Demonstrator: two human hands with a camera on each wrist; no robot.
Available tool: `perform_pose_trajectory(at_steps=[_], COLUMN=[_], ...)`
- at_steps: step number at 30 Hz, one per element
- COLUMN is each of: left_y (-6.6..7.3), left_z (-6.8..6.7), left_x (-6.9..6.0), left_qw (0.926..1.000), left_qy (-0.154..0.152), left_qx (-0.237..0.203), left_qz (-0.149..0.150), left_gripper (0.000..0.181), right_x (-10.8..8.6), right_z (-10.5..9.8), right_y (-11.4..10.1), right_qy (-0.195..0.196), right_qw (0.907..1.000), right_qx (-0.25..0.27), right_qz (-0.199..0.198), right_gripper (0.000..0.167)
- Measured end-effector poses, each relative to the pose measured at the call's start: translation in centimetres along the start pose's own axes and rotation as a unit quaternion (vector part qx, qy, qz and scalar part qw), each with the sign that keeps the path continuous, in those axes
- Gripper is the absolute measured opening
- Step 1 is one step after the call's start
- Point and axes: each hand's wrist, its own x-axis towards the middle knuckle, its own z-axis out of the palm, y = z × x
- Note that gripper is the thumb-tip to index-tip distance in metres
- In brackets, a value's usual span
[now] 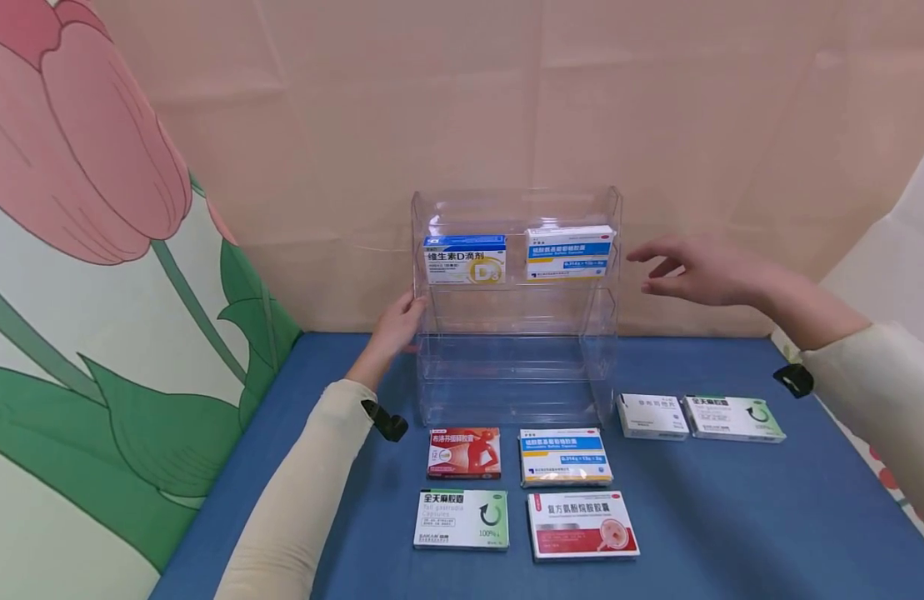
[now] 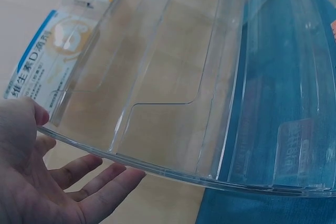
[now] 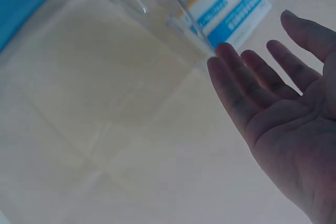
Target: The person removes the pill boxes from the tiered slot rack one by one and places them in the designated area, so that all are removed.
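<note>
A clear plastic tiered rack [image 1: 506, 354] stands on the table. Its upper tier bears a blue, white and yellow vitamin D medicine box [image 1: 465, 260] at left and a white, blue and yellow capsule box [image 1: 570, 252] at right. My left hand [image 1: 396, 325] touches the rack's left side; in the left wrist view its thumb lies at the rack's edge, with the other fingers spread along the outside. Just right of the upper tier, my right hand [image 1: 705, 271] hangs in the air. Its fingers [image 3: 236, 80] are loosely extended and hold nothing.
Before the rack lie a red box [image 1: 464, 453], another blue-and-white capsule box [image 1: 566, 457], a green-and-white box [image 1: 462, 520] and a red-and-white box [image 1: 584, 526]. A small white box [image 1: 652, 417] and another green-and-white box [image 1: 735, 418] lie at right on the blue tabletop [image 1: 731, 508].
</note>
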Motion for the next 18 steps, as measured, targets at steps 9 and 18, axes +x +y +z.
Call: perform_pose_trajectory(at_steps=[9,18], left_y=[-0.1,0.1], left_z=[0.2,0.1], left_x=[0.1,0.1], left_qw=[1.0,0.9999], left_qy=[-0.003,0.009], left_qx=[0.0,-0.004], left_qz=[0.005,0.001], left_gripper=[0.055,0.057], right_x=[4.1,7.3], right_z=[-1.1,-0.6], right_y=[0.5,0.0], right_qy=[0.017,0.061], right_qw=[0.9989,0.9964], right_qx=[-0.023,-0.014], right_qz=[0.038,0.057], right_gripper=[0.055,0.054])
